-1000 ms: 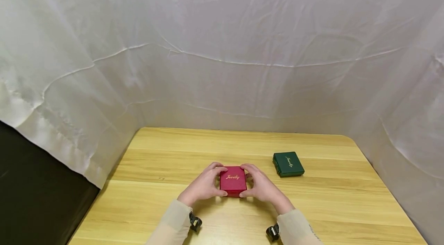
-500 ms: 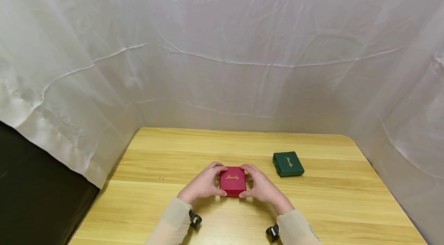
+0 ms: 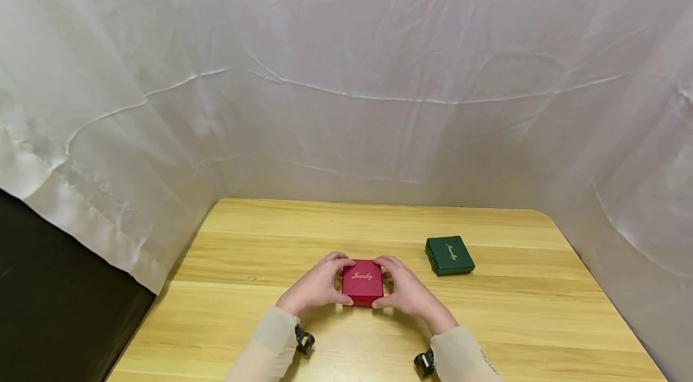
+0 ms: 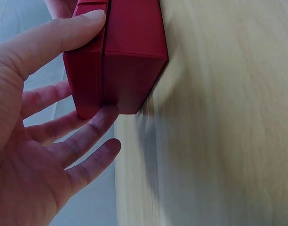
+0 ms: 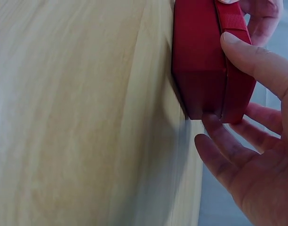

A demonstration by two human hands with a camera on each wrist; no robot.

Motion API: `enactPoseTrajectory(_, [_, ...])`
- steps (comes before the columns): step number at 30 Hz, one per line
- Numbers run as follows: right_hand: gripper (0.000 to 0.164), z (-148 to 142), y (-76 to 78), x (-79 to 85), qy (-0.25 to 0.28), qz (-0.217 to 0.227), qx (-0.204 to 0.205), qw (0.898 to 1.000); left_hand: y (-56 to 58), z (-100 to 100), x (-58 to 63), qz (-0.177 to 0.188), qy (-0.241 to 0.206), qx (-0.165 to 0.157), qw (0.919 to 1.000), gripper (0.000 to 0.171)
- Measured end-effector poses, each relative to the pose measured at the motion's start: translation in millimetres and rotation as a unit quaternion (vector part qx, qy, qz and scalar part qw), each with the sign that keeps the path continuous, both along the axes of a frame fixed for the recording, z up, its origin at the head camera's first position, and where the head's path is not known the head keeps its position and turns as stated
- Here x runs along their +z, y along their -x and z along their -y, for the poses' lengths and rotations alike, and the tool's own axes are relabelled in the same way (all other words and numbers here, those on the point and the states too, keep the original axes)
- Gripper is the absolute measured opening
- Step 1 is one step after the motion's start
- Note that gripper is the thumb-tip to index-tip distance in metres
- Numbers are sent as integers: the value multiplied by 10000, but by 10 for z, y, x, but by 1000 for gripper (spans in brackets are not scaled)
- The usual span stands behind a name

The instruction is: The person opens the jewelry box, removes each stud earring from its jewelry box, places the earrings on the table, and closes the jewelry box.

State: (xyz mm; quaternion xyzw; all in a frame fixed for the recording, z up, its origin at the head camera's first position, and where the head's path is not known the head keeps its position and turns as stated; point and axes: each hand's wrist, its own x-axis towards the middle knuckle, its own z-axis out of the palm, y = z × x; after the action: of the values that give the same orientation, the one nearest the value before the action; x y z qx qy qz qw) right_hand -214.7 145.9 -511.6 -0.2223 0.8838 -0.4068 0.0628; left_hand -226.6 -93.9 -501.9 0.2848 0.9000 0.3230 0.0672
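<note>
From the head, we see a wooden table [image 3: 243, 240] with pale cloth [image 3: 346, 105] hanging behind it and at its sides. A red box [image 3: 362, 277] sits on the table, between the left hand [image 3: 319, 287] and the right hand [image 3: 406, 290]. We can read the gold word "Jewelry" on its top. Both hands pinch the box, each with its thumb on the near side and a finger at the far corner. A green box [image 3: 450, 256] lies farther back, near the right hand but not touching it. It has the same gold word. We see light sleeves [image 3: 266, 343] on both arms and a little black thing [image 3: 305, 343] at each wrist.

From the left wrist, we see the thumb [image 4: 64, 35] press on the front of the lid [image 4: 85, 70]. The fingers are spread apart; one tip touches the box's end, and the little finger [image 4: 97, 162] sticks out free.

From the right wrist, we see the other thumb press near a bumpy strip [image 5: 232, 21]. These fingers are spread too, and one tip touches the end of the box.
</note>
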Motion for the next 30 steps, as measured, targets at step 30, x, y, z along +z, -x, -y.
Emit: enactPoseTrajectory(30, [87, 34, -18, -17, -526, -180, 13, 9985, -12, -20, -65, 27, 196, 43, 9998, 82])
